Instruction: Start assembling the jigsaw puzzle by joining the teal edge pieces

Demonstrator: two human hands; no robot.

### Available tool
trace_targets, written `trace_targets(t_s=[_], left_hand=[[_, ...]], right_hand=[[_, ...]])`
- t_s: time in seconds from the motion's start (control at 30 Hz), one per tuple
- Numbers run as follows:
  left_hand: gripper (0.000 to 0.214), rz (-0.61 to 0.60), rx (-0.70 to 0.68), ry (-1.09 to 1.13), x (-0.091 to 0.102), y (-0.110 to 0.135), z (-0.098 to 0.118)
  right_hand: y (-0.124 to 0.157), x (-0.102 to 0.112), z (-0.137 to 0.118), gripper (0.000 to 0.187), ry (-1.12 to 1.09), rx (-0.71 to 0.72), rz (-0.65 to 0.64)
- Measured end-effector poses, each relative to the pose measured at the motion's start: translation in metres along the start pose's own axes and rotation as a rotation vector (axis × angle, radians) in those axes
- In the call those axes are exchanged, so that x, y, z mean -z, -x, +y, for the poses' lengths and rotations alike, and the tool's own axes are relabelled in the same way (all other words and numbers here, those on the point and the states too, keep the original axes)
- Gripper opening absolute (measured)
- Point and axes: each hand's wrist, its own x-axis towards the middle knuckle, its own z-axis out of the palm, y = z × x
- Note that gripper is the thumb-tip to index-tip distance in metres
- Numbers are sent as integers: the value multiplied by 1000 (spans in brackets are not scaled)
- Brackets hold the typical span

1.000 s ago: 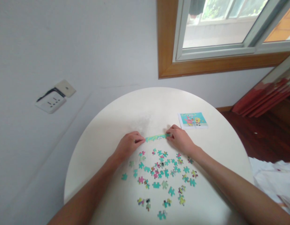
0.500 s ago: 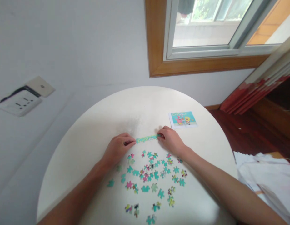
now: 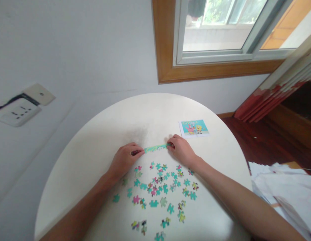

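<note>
A narrow strip of joined jigsaw puzzle pieces [image 3: 155,148], teal with yellow-green patterning, lies across the table between my hands. My left hand [image 3: 126,156] pinches its left end between thumb and fingers. At the other end, my right hand [image 3: 180,149] has its fingertips closed on the strip, partly covering it. Many loose puzzle pieces [image 3: 153,203] in teal, pink, yellow and pale green are scattered nearer to me, between my forearms. Beyond my right hand lies a picture card [image 3: 194,128] with a pink and a yellow cartoon figure on teal.
The round white table [image 3: 155,107] stands close to a white wall [image 3: 95,50] and a wood-framed window [image 3: 210,72]. A stack of white papers [image 3: 278,187] is at the right, beside the table. A red and white curtain [image 3: 261,102] hangs at the right.
The view has shifted slightly, so everything sits a little further left. Both hands keep their hold on the strip's ends, and the loose pieces look unmoved.
</note>
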Motion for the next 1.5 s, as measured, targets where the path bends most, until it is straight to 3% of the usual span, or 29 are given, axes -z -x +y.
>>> trace_targets(t_s=[0.37, 1.5], left_hand=[[19, -19, -14, 23, 3, 2, -5], [22, -49, -18, 31, 7, 3, -7]], right_hand=[[2, 3, 6, 17, -86, 25, 36], [0, 8, 14, 27, 24, 19, 27]])
